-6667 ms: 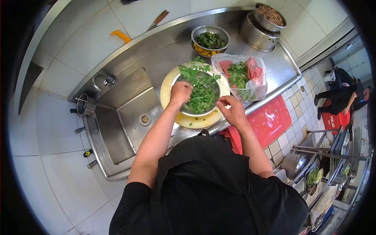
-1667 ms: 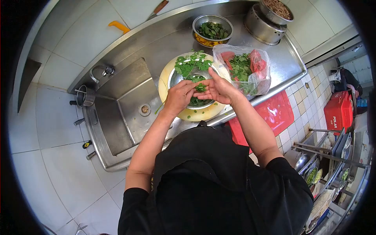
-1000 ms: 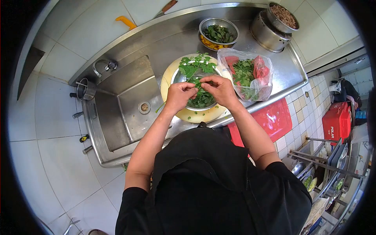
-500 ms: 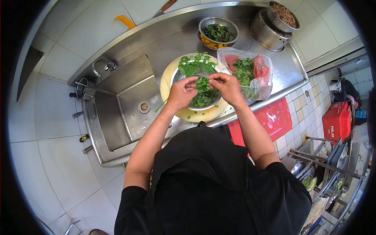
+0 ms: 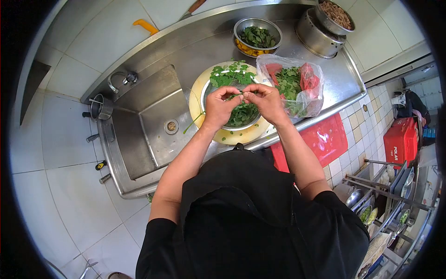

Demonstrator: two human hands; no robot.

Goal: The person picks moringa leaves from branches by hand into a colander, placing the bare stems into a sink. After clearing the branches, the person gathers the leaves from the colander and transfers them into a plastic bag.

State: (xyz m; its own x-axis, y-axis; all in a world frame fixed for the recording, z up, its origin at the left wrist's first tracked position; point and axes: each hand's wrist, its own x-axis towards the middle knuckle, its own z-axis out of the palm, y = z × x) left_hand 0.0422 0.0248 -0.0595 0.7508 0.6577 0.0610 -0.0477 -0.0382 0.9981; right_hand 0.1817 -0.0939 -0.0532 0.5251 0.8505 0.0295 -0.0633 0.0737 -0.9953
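A metal bowl [image 5: 256, 125] with green leaves [image 5: 242, 115] stands on a round pale board [image 5: 197, 88]. Above its middle, my left hand [image 5: 220, 106] and my right hand [image 5: 266, 103] meet at the fingertips. Both are closed in a pinch on a small green sprig, mostly covered by the fingers. Leafy stems [image 5: 227, 76] lie at the bowl's far side, and a thin stem sticks out left of my left hand. Right of the bowl, a clear plastic bag [image 5: 315, 103] with red plastic inside holds more leaves.
The sink basin [image 5: 160, 111] and tap [image 5: 121, 80] are at the left. Behind the board stands a bowl [image 5: 239, 29] of dark leaves and yellow pieces. A large pot [image 5: 316, 39] carries another bowl at the back right. A red lid-like surface [image 5: 325, 144] lies below the counter edge.
My hands have come together so that the fingertips meet. The left hand has moved slightly right and the right hand slightly left, covering more of the sprig.
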